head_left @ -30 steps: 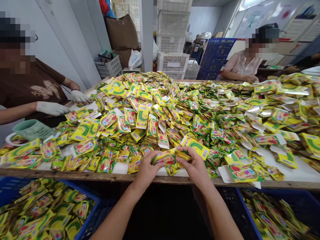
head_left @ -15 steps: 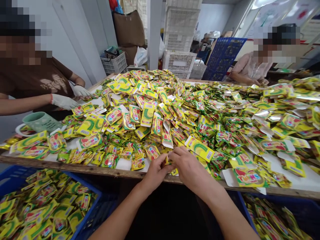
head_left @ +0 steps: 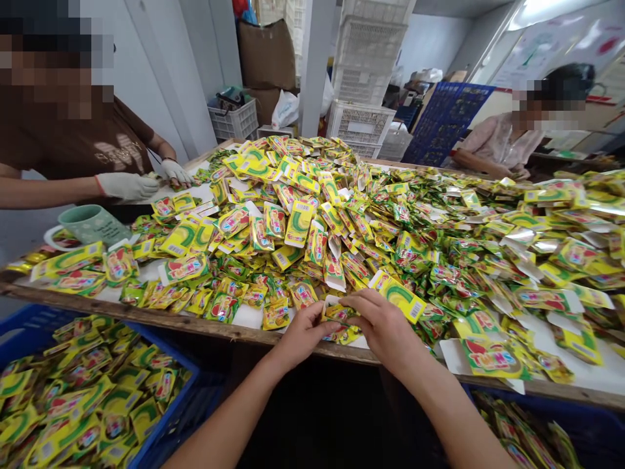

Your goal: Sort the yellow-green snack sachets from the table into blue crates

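My left hand point(head_left: 301, 332) and my right hand point(head_left: 383, 322) meet at the table's near edge, fingers pinched together on a small yellow-green packet point(head_left: 340, 313). More loose sachets point(head_left: 344, 335) lie just under my fingers. A flat yellow carton with a green arc point(head_left: 398, 294) lies right behind my right hand. A big heap of yellow and green packets and flattened cartons point(head_left: 342, 221) covers the wooden table point(head_left: 161, 319).
A blue crate of filled cartons point(head_left: 92, 397) stands below the table at left, another blue crate point(head_left: 547, 430) at right. A person in a brown shirt with white gloves point(head_left: 124, 184) works at left beside a green mug point(head_left: 90, 225). Another person point(head_left: 508, 140) sits far right. White crates point(head_left: 359, 120) stand behind.
My hands have drawn closer together and lower to the table edge, now pinching one small packet instead of a wider bundle. The view has shifted slightly right and down.
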Demonstrator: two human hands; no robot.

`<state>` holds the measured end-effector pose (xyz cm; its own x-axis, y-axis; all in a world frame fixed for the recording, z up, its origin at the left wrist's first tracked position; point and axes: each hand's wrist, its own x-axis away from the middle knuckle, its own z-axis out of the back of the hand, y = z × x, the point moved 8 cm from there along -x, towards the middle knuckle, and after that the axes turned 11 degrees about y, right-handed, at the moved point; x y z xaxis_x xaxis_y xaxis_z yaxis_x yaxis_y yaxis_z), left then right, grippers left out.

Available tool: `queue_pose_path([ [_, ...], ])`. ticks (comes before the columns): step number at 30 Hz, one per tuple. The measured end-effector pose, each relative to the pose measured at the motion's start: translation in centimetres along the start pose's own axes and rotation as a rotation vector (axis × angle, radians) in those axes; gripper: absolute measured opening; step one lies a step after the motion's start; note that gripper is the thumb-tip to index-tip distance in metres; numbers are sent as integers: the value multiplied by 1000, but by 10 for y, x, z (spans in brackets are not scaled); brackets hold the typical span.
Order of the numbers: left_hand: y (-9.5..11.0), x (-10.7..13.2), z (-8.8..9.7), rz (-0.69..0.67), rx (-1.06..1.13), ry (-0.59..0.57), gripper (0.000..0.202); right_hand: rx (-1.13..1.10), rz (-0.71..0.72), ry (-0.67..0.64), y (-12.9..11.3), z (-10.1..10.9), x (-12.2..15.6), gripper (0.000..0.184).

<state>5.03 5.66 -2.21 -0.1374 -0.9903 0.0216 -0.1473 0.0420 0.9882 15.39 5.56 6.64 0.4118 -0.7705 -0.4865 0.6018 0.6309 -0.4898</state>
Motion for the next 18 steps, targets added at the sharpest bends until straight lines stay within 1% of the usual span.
queue_pose_path([
  [3, 0, 0, -3, 5, -62, -6, 22, 83, 34, -14, 0, 4, -5, 16],
  [5, 2, -1, -2, -18, -75, 11, 25, 130, 59, -26, -4, 1, -7, 16],
  [7, 2, -1, -1, -30, -52, 18, 28, 144, 48, -33, -7, -4, -7, 17],
  [10, 0, -1, 2, -27, -29, 27, 26, 39, -7, -93, -8, -15, 1, 20],
  [11, 0, 0, 3, -26, -33, 31, 26, -11, -28, -99, -7, -17, 5, 21],
  [12, 0, 1, 5, -29, -38, 38, 27, -63, -64, -68, -3, -16, 9, 21],
  [13, 1, 2, 7, -30, -43, 44, 28, -117, -127, 5, 3, -13, 13, 20],
  [14, 3, 4, 8, -26, -43, 53, 29, -179, -220, 103, 12, -8, 18, 20],
  [15, 4, 5, 10, -17, -36, 65, 31, -261, -339, 197, 23, -6, 24, 21],
  [16, 6, 6, 12, -1, -24, 71, 34, -365, -474, 261, 34, -9, 32, 23],
  [17, 8, 7, 13, 19, -12, 66, 36, -482, -608, 281, 43, -17, 40, 25],
  [18, 9, 7, 12, 44, -3, 47, 36, -599, -720, 262, 48, -29, 47, 27],
])
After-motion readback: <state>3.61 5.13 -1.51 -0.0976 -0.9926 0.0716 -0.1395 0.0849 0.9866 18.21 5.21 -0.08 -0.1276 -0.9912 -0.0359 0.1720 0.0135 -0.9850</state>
